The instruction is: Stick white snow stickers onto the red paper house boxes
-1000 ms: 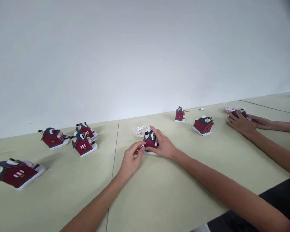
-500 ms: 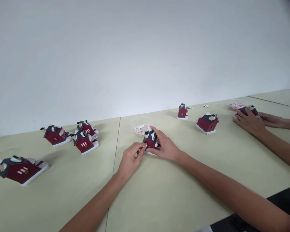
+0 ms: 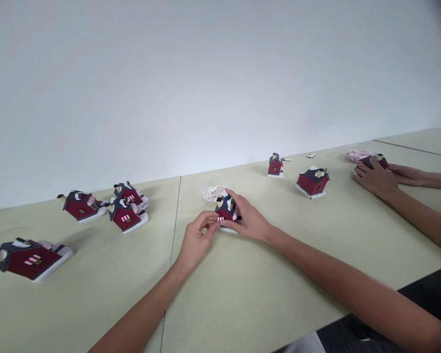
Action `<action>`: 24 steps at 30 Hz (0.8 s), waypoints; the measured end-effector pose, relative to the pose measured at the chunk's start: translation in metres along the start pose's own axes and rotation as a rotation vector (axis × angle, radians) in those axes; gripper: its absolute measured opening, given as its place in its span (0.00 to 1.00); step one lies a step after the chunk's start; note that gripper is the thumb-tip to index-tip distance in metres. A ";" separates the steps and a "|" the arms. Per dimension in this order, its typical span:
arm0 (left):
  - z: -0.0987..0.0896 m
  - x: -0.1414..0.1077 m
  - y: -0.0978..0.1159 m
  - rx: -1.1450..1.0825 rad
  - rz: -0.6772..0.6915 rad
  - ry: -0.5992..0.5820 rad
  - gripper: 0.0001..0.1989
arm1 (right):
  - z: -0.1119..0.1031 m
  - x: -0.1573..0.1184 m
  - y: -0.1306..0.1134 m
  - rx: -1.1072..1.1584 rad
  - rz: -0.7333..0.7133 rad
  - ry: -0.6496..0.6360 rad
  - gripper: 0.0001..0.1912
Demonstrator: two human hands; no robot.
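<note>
A small dark-red model house (image 3: 226, 207) with a grey, snow-patched roof stands on the table in front of me. My right hand (image 3: 252, 219) is wrapped round its right side, thumb along the bottom and fingers up by the roof. A tiny red-and-white striped awning piece (image 3: 221, 219) lies against the house's near wall. My left hand (image 3: 198, 234) pinches the piece's left edge between thumb and forefinger. Just behind the house is a small heap of white-and-red striped pieces (image 3: 210, 194), partly hidden by the house.
Several similar houses stand at left, among them a near house (image 3: 22, 262) with its striped awning attached. On the right are a small house (image 3: 275, 167) and a larger house (image 3: 312, 184). Farther right, another person's hands (image 3: 378, 181) hold a house beside pink-white striped pieces (image 3: 358, 156).
The striped piece now shows fully, flat along the near wall, where fingers half covered it before. My left hand has shifted slightly; my right hand keeps its hold. The view has moved a little.
</note>
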State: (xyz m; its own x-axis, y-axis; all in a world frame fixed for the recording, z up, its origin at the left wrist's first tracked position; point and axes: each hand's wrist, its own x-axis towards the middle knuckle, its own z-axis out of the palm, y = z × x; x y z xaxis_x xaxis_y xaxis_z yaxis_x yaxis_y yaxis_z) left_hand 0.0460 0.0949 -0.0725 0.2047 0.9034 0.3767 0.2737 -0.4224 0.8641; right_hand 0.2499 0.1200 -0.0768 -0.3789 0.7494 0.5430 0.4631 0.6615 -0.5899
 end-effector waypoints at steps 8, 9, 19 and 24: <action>0.001 -0.002 -0.002 0.068 -0.024 -0.002 0.09 | -0.001 -0.001 -0.002 0.008 0.023 -0.019 0.47; 0.001 -0.003 -0.001 0.100 -0.010 -0.002 0.09 | -0.001 -0.001 -0.002 0.008 0.026 -0.022 0.48; 0.005 -0.006 0.000 0.016 -0.054 0.017 0.08 | 0.003 -0.003 -0.005 0.006 0.064 -0.036 0.48; 0.008 -0.007 -0.003 -0.152 -0.128 0.016 0.08 | 0.002 -0.004 -0.006 -0.001 0.077 -0.051 0.48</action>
State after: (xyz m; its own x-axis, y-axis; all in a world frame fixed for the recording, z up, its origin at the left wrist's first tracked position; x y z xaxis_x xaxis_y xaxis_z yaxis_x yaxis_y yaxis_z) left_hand 0.0509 0.0890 -0.0801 0.1620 0.9505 0.2651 0.1509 -0.2894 0.9452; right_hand 0.2467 0.1132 -0.0769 -0.3824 0.7987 0.4646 0.4937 0.6017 -0.6279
